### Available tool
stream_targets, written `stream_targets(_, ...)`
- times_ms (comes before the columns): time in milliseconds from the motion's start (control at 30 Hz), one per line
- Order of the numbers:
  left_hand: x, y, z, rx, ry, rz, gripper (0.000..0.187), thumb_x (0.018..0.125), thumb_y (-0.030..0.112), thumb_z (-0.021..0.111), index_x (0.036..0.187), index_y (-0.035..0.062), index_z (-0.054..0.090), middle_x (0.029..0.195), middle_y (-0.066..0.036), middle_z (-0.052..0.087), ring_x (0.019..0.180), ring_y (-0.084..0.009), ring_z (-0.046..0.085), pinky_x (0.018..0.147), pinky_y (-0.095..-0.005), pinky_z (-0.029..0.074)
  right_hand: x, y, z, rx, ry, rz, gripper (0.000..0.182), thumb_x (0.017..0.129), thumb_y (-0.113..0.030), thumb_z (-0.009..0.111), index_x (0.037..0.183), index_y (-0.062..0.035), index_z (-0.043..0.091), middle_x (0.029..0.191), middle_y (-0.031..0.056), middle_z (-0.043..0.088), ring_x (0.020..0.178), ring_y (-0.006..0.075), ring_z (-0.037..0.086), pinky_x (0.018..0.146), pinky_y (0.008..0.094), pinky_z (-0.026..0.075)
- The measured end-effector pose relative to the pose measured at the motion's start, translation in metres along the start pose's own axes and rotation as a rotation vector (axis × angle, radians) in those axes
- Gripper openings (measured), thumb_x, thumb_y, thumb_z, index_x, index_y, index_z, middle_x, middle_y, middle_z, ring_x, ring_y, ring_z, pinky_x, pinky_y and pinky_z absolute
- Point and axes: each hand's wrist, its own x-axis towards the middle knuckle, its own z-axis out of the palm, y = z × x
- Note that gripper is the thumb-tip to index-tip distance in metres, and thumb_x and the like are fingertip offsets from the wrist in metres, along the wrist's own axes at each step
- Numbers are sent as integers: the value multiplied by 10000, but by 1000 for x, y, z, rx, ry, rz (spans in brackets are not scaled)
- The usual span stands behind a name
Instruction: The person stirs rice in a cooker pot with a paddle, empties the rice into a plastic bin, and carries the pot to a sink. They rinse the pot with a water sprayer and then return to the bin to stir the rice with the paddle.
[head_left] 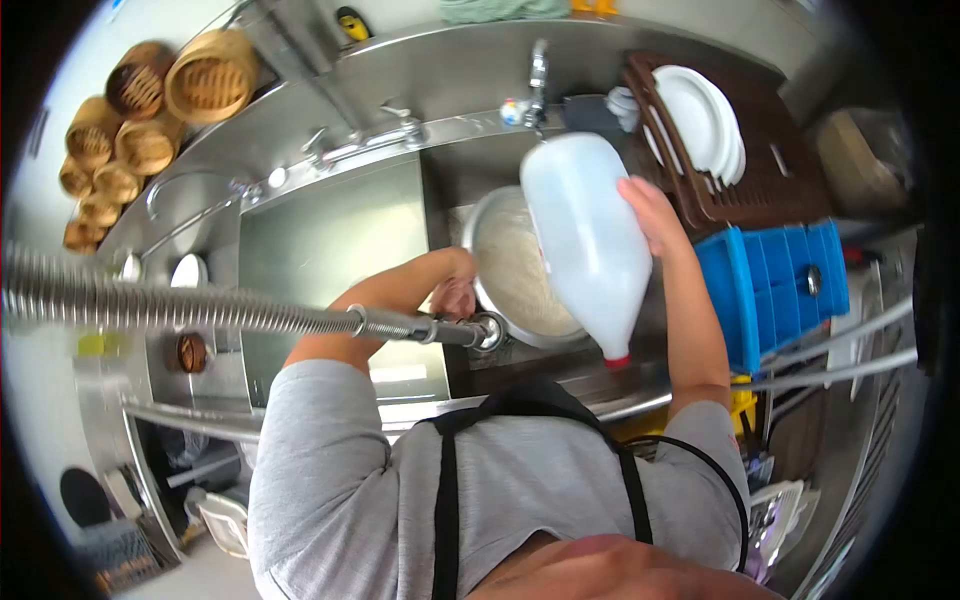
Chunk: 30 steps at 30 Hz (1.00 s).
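My right hand grips the side of a large translucent white plastic jug. The jug is tilted, its red cap toward my body and its base toward the tap. Below it, partly covered, a round metal bowl in the sink holds something pale and whitish, perhaps grains in cloudy liquid. My left hand is closed at the bowl's left rim, its fingers curled and partly hidden. Just beside it hangs the spray head of a coiled metal hose.
Left of the bowl is a sink basin of cloudy water. A brown dish rack with white plates stands at the back right, a blue basket in front of it. Bamboo steamers are stacked at the far left. A tap rises behind.
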Motion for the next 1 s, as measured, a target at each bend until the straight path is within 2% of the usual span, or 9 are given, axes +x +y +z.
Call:
stream_targets(100,16,1,5,59,-86,25,212,738,157,495,812,-24,577,773,-137,589,644,-229,567,561,-327,447,-11,-49,1,-438,132,-327,271,763,-290,573,792,-24,528,723,36,556,672,99,505,606,252,415)
stream_targets(267,17,0,-4,-212,-83,160,205,719,148,502,722,-24,614,686,-145,599,586,-233,571,505,-348,448,-90,-173,2,-579,601,-825,284,712,-257,645,848,-24,554,764,50,597,683,86,537,612,237,432)
stream_targets(433,-108,32,-35,-519,397,254,214,718,167,538,795,-29,574,703,-113,587,613,-164,558,520,-287,442,-58,-199,-100,-738,616,-1061,293,798,-206,554,1001,-7,486,846,71,581,783,125,537,688,236,428)
stream_targets(567,-119,-7,-44,-872,726,438,276,738,159,537,948,-18,522,795,-65,556,691,-137,522,614,-266,438,3,-161,-172,-1305,815,-880,263,792,-251,490,1001,-92,496,905,134,567,844,309,535,714,356,422)
stream_targets(767,-194,-52,-22,-1323,810,832,260,787,92,461,1024,-13,480,887,-97,564,776,-184,564,705,-295,460,25,-108,-207,-1659,898,-198,280,801,-301,436,1032,-158,505,984,86,564,900,284,534,771,363,401)
stream_targets(833,-232,-55,-1,-1389,923,863,260,828,156,397,1001,-26,461,853,-173,576,738,-247,592,660,-320,492,19,-119,-172,-1519,989,-75,317,794,-309,454,1069,-158,499,1037,105,545,930,291,525,776,361,405)
stream_targets(900,-232,-98,11,-1443,932,924,263,814,130,400,1012,-36,447,885,-180,572,760,-223,590,678,-308,492,34,-118,-171,-1255,881,-578,348,765,-246,520,1091,-126,496,1053,115,538,954,264,519,792,342,409)
stream_targets(967,-225,-142,28,-1491,1054,867,260,803,101,408,1020,-39,442,910,-163,567,777,-206,583,703,-310,484,17,-111,-81,-568,484,-766,378,718,-161,581,1081,-90,500,1046,103,533,954,231,515,799,317,413)
stream_targets(1000,-234,-138,41,-1538,1004,865,259,801,92,410,1024,-37,441,898,-151,567,773,-202,582,702,-308,482,-22,-106,-6,-556,309,-603,471,659,-91,628,1104,-78,473,1041,77,525,962,205,503,828,308,399)
